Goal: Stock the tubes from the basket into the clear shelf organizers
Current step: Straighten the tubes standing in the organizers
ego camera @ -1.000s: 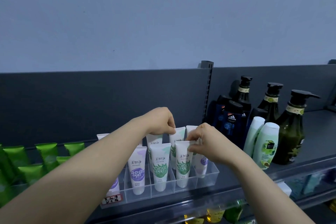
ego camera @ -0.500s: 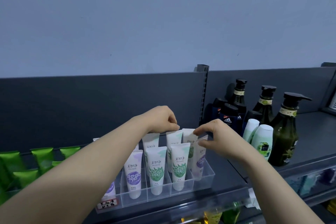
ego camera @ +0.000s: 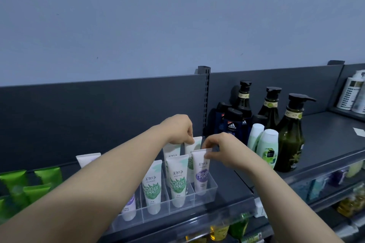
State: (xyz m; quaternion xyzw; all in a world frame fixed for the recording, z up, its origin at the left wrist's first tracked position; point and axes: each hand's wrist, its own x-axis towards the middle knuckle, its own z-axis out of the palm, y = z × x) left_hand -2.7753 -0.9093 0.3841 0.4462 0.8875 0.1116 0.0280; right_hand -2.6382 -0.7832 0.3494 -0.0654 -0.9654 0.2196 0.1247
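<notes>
Both hands reached over the clear organizer (ego camera: 210, 190), which sat along the front edge of the dark shelf (ego camera: 233, 179). The right hand (ego camera: 223, 150) pinched the flat top edge of a purple-labelled tube (ego camera: 201, 171) between thumb and fingertips; that tube stood cap-down and roughly upright in the organizer's right end compartment. The left hand (ego camera: 179, 130), fingers curled downward, pinched the top edge of a back-row tube (ego camera: 195, 143) just behind it (white, with a pale green print). The 2 hands were near each other but apart.

In the compartments to the left, 2 green-labelled tubes (ego camera: 177, 181) stood cap-down in the front row, and another white tube with a purple label (ego camera: 129, 208) showed partly under the left forearm.

Toward the left end of the shelf stood plain green tubes (ego camera: 47, 175). On the next shelf section to the right stood 3 dark pump bottles (ego camera: 290, 134), a dark blue bottle (ego camera: 233, 124) and 2 white bottles (ego camera: 268, 148) with green labels.
</notes>
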